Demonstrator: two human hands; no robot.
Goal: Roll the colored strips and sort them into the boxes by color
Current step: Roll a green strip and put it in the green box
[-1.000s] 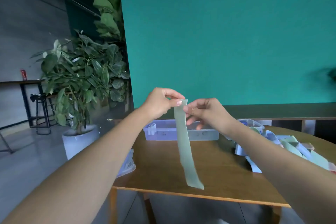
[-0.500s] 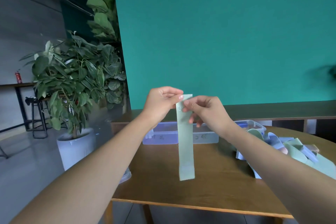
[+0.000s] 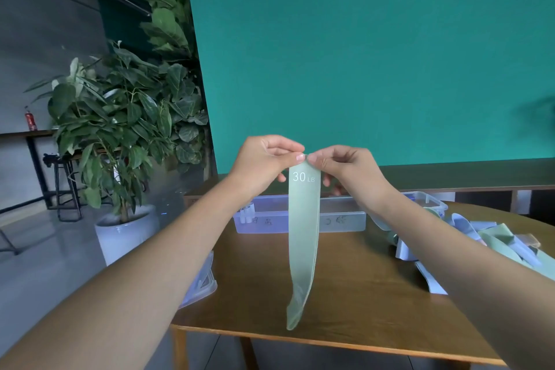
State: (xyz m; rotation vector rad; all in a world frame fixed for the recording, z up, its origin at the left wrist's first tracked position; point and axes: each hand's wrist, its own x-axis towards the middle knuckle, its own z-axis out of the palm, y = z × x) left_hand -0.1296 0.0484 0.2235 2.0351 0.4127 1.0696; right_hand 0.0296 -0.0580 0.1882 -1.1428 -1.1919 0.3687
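Note:
A pale green strip [image 3: 302, 234], printed "30 LB" near its top, hangs straight down above the wooden table [image 3: 345, 294]. My left hand [image 3: 264, 164] pinches its top left corner and my right hand [image 3: 345, 168] pinches the top right corner, thumbs nearly touching. The strip's lower end curls slightly near the table's front edge. Behind it stands a long clear box [image 3: 339, 216] with a few white rolls [image 3: 247, 214] at its left end. A second clear box [image 3: 426, 203] sits partly hidden behind my right forearm.
A heap of loose green, blue and pale strips [image 3: 498, 246] lies on the table's right side. A clear lid or box [image 3: 201, 282] juts out at the table's left edge. A potted plant [image 3: 120, 135] stands on the floor to the left. A teal wall is behind.
The strip has turned so its printed face shows. Both hands have shifted their pinch to the very top edge, and the lower end now hangs longer and curled.

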